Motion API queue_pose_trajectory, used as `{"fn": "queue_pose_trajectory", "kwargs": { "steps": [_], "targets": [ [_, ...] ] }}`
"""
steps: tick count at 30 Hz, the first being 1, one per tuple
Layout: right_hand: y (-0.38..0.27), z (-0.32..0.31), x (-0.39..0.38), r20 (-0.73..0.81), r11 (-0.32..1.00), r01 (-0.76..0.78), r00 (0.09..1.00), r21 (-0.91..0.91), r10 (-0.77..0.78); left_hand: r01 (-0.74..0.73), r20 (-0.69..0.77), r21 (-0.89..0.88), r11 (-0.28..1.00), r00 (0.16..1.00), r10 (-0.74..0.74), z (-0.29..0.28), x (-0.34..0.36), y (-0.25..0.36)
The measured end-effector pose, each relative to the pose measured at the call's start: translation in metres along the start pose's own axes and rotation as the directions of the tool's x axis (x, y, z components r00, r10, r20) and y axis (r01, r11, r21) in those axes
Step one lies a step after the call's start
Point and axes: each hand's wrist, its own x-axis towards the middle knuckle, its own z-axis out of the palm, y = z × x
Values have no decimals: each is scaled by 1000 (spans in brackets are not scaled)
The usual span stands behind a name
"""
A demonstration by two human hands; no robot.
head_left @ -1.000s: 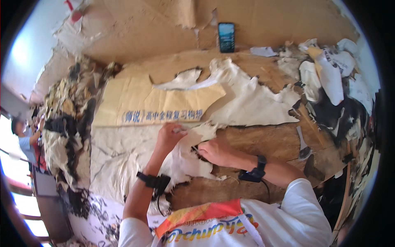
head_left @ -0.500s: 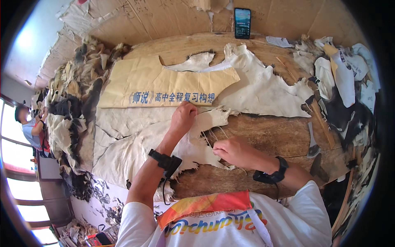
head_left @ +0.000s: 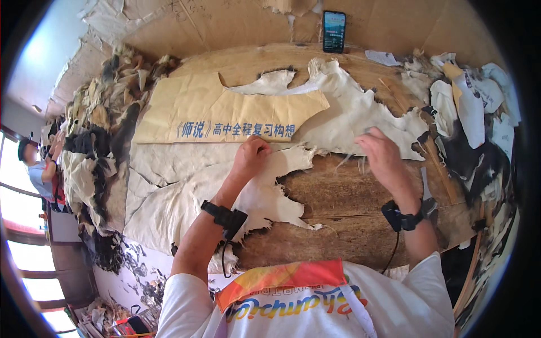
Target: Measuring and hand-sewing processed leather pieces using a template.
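Note:
A pale animal hide (head_left: 186, 208) lies skin side up on a worn wooden board, its right edge ragged and torn. Over its upper part rests a brown paper pattern (head_left: 186, 107) with blue print and a curved cut-out. My left hand (head_left: 251, 159) is closed at the pattern's lower edge, against the hide; what its fingers grip is hidden. Raised above the board on the right, my right hand (head_left: 384, 155) is closed, with thin pale strips (head_left: 342, 163) dangling from it. Something greyish shows at its fingertips, too blurred to name. Another pale hide (head_left: 349, 107) spreads behind.
A phone (head_left: 333, 31) stands upright against the cardboard wall. Furry scraps (head_left: 101, 129) are heaped on the left; more pieces (head_left: 473, 107) lie at the right. A flat metal tool (head_left: 426, 185) is partly behind my right forearm. Another person (head_left: 39, 169) is at far left.
My right hand has gone up and to the right, away from the hide's torn edge, with thin strips trailing from it. My left hand has stayed nearly in place.

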Motion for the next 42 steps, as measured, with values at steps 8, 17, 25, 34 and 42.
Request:
{"fn": "queue_pose_trajectory", "kwargs": {
  "steps": [8,17,25,34,42],
  "targets": [
    [-37,112,41,153,996,40,987,83,-53,24,2,23,999,1000,-24,4,-1,4],
    [-34,148,47,214,991,124,971,-55,-110,48,-48,123,991,998,-43,6,-11,7],
    [-26,174,68,431,269,-430,901,862,60,9,-75,189,982,997,5,12,-14,15],
    [-62,128,56,601,290,-550,789,783,-128,-144,-61,287,947,984,168,15,-12,0],
    [-73,12,-4,248,544,-199,969,815,-16,-86,10,-50,995,996,86,-31,-16,49]
  ]
}}
